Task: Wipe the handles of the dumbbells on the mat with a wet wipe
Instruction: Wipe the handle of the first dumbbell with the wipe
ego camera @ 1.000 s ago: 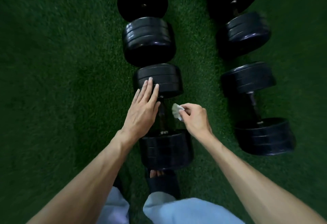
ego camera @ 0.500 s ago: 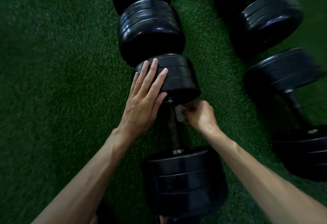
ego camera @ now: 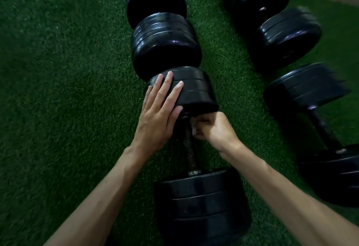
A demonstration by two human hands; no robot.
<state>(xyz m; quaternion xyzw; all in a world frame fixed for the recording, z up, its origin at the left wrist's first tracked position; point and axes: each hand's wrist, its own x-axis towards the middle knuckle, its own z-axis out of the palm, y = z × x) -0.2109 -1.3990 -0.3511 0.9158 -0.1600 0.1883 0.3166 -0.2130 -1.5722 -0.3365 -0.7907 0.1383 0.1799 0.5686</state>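
Two bare forearms are seen entering from the bottom edge, with no sleeve, watch or band worn on either. The left hand (ego camera: 157,116) is shown from the back, with short, unpainted nails and raised tendons across the knuckles. The right hand (ego camera: 214,129) is likewise ungloved, and no ring is worn on any visible finger.

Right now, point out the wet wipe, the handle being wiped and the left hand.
wet wipe (ego camera: 193,130): head view, white corner showing.
handle (ego camera: 190,148): head view, bare mid-shaft.
left hand (ego camera: 157,118): head view, back of hand.
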